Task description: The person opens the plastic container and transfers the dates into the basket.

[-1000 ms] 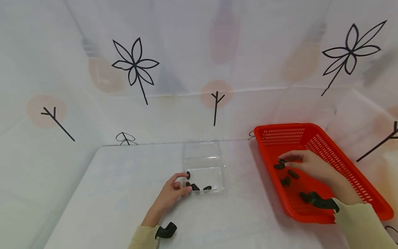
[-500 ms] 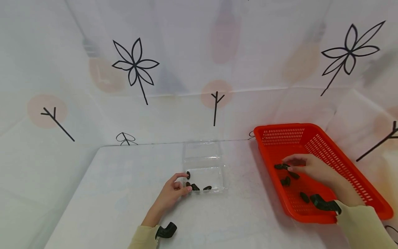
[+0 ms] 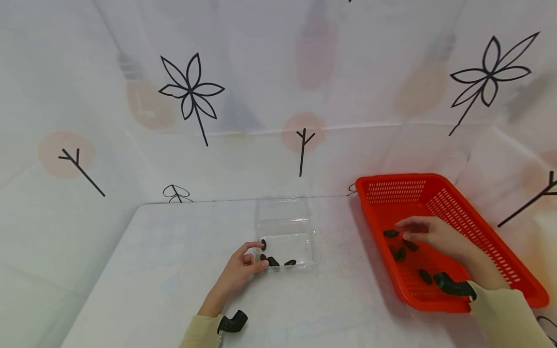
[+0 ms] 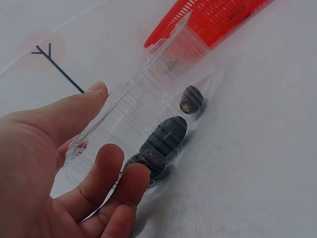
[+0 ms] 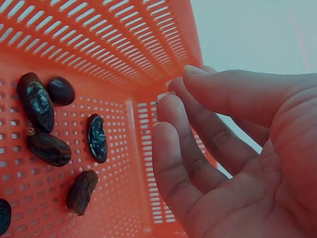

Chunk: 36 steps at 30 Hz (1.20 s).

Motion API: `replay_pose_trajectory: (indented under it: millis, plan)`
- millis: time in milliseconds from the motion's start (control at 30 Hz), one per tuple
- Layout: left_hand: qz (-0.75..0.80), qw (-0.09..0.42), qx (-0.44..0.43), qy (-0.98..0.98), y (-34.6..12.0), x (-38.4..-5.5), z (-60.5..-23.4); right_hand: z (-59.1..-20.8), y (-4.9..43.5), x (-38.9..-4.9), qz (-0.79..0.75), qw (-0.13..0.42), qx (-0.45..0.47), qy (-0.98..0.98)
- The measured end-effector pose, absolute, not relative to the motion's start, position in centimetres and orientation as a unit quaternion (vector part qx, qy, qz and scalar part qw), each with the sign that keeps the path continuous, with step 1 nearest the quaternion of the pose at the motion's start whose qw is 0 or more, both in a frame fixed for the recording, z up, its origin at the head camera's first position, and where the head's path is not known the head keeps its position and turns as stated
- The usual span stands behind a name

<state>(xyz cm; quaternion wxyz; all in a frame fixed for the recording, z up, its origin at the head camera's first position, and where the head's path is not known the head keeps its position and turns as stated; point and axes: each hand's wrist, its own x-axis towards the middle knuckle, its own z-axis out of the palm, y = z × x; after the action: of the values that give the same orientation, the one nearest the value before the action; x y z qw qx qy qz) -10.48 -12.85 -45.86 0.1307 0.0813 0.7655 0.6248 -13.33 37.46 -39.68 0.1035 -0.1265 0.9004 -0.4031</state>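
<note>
My left hand (image 3: 237,270) holds the left side of a clear plastic clamshell box (image 3: 289,246), its lid folded back. Several dark dates lie inside the box, including one date (image 3: 290,263) at its front edge; in the left wrist view another date (image 4: 192,99) shows through the plastic wall. My right hand (image 3: 439,237) hovers inside a red basket (image 3: 406,295), thumb and fingers apart with nothing between them in the right wrist view. Near its fingertips lies a wrinkled date (image 3: 390,233), and a date (image 5: 81,192) and several others rest on the basket floor.
A white cloth covers the table (image 3: 174,270), which ends at a patterned backdrop (image 3: 261,96). The basket's tall slotted walls surround my right hand. Black wrist mounts, one being the left mount (image 3: 233,322), stick out beside both sleeves.
My right hand has let go of a date, which now lies among the others in the basket. That hand shifted slightly right and toward me. My left hand stayed at the box.
</note>
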Motion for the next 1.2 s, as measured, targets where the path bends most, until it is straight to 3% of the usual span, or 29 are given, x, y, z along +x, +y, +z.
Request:
replay_pose_trajectory:
  millis: [300, 533, 733, 1200]
  plan:
    - [0.621, 0.132, 0.075, 0.769, -12.9, -10.5, -45.9, -39.1, 37.2, -13.1, -0.412, 0.101, -0.116, 0.898]
    - [0.611, 0.124, 0.078, 0.778, -13.3, -11.7, -49.4, -37.8, 35.7, -12.8, -0.398, 0.082, -0.124, 0.905]
    - [0.614, 0.119, 0.081, 0.776, -13.2, -11.6, -49.2, -37.2, 33.5, -12.7, -0.420, 0.056, -0.147, 0.894]
    - [0.617, 0.127, 0.074, 0.773, -13.2, -11.7, -49.3, -37.4, 28.8, -13.0, -0.426, 0.100, -0.148, 0.887]
